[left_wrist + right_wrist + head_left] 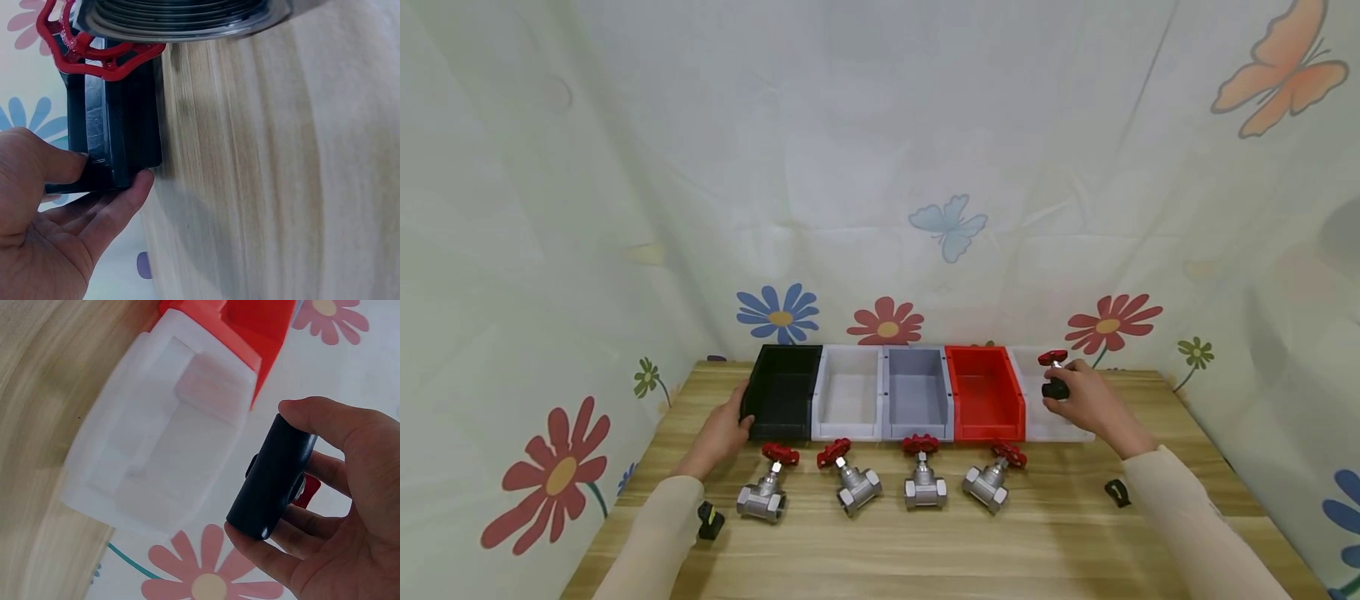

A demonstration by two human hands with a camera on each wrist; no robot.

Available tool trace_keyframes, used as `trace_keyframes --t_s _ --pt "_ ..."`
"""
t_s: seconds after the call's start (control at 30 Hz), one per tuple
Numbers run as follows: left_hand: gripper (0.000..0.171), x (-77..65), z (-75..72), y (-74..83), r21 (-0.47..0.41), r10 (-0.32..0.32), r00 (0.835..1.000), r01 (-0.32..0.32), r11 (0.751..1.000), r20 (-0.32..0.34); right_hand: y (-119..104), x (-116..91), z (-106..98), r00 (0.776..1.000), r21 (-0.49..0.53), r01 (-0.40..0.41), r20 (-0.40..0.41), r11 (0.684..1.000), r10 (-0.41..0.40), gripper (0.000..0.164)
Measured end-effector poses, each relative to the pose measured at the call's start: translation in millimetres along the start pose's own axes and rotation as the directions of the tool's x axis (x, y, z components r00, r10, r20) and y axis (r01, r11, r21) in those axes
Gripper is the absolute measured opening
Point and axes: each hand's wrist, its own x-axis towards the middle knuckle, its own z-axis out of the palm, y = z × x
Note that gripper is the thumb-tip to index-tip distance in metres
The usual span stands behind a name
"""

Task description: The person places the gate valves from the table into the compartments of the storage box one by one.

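Before five bins (916,432) lie four steel valves (926,492). Left hand (722,432) pinches the black bin (793,348); right hand (1092,403) (fingers curled) holds one black valve (269,481) near bins' right end.

A small screened-off work booth is suggested, though the kind of building around it cannot be told. The space is enclosed from nine o'clock through twelve to three by creased pale sheeting (850,150), printed with an orange butterfly (1283,77) at two o'clock and a large red flower (550,477) at eight. At six o'clock, a workshop-like note is given by plastic bins (916,431) and metal valves (925,492) set out on a wood-grain table (880,554).
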Motion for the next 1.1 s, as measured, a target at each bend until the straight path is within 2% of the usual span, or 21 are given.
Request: trace_keyframes --t_s 0.3,0.67,0.9,1.1 --pt "0.067 0.9 -0.7 -3.1 0.007 0.018 1.0 -0.017 1.0 -0.01 6.2 10.9 15.6 0.998 0.023 -0.041 0.045 0.999 0.04 0.045" --pt "0.068 -0.2 -1.7 -2.4 -0.012 0.016 1.0 -0.016 1.0 0.008 18.3 19.5 39.7 0.99 0.087 -0.082 0.123 0.993 0.071 0.046" --pt "0.068 -1.2 0.0 -3.1 -0.011 0.047 0.998 -0.048 0.999 -0.03 17.9 20.8 51.3 0.994 0.079 -0.052 0.097 0.996 0.044 0.046" --pt "0.069 -0.1 0.5 -5.2 -0.014 0.04 0.999 -0.041 0.999 -0.03 18.9 23.6 56.4 0.996 0.07 -0.031 0.09 0.997 0.025 0.043"
